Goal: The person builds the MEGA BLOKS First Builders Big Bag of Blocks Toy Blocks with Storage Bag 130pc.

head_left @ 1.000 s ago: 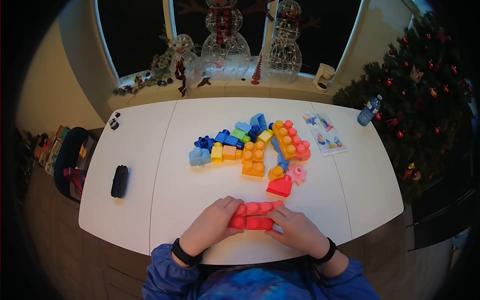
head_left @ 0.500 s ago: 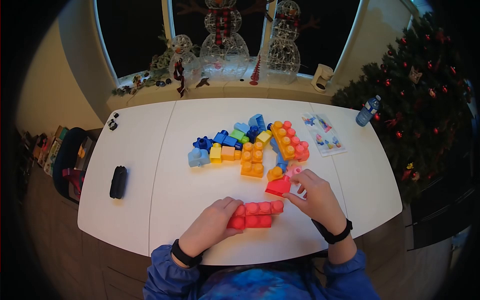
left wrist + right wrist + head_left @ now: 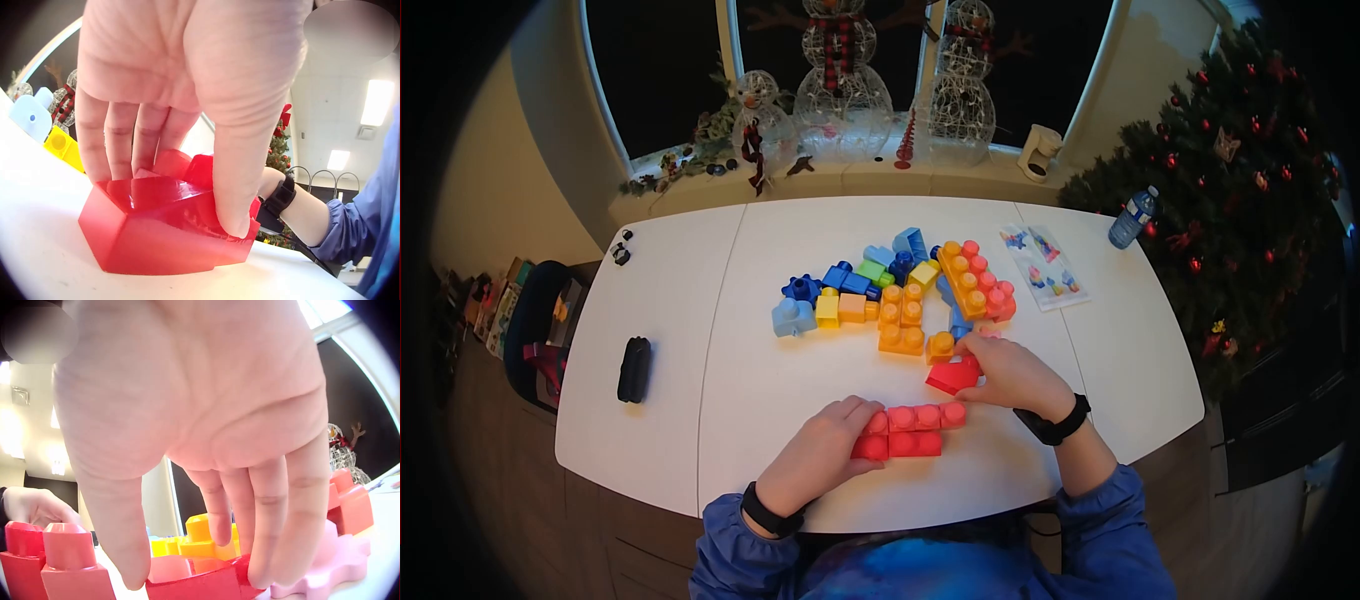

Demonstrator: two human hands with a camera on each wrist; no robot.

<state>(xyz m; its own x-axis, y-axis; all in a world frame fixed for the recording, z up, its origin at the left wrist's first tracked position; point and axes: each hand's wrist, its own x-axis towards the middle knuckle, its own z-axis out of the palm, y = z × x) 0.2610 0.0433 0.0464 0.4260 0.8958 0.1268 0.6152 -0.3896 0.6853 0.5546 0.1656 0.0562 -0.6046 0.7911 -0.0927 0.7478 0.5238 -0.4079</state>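
On the near part of the white table (image 3: 780, 375), two rows of red and coral toy building blocks (image 3: 915, 430) lie side by side with studs up. My left hand (image 3: 815, 452) holds their left end, thumb on the near side and fingers on the far side, as the left wrist view shows. Farther forward and right, my right hand (image 3: 1022, 378) pinches a separate red sloped block (image 3: 952, 377) between thumb and fingers. A pink gear-shaped block (image 3: 331, 565) sits right beside these fingers, mostly hidden by the hand in the head view.
Loose blocks fill the table's middle: orange ones (image 3: 901, 325), dark blue (image 3: 802, 288) and others. A picture sheet (image 3: 1045, 268) and a water bottle (image 3: 1133, 217) are at the far right. A black case (image 3: 634, 370) lies left, small black-and-white items (image 3: 622, 252) beyond it.
My right hand has let go of the joined red blocks, moved forward and right, and taken hold of the red sloped block. The left hand has stayed on the joined blocks.
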